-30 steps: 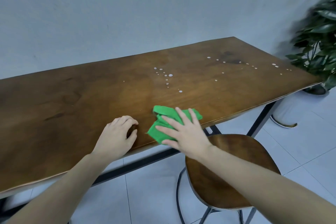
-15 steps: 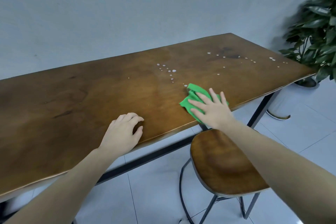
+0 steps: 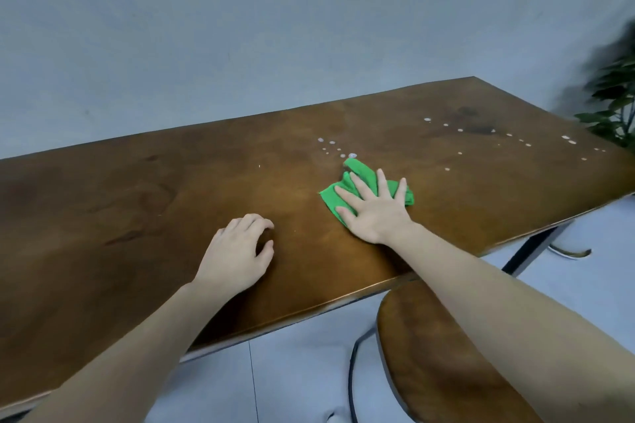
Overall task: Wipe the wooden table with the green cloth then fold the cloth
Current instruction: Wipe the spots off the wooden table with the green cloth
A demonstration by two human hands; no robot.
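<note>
A crumpled green cloth lies on the brown wooden table, right of centre. My right hand presses flat on it with fingers spread, covering most of it. The cloth's far tip touches a cluster of small white droplets. More white droplets are scattered toward the table's far right end. My left hand rests on the bare wood to the left of the cloth, fingers curled, holding nothing.
A wooden stool with a dark metal frame stands under my right forearm at the table's near edge. A leafy potted plant is past the right end. A grey wall runs behind the table; the floor is pale tile.
My right hand has slid the green cloth away from the near edge, farther onto the table, up to the white droplets. The left hand has stayed where it was.
</note>
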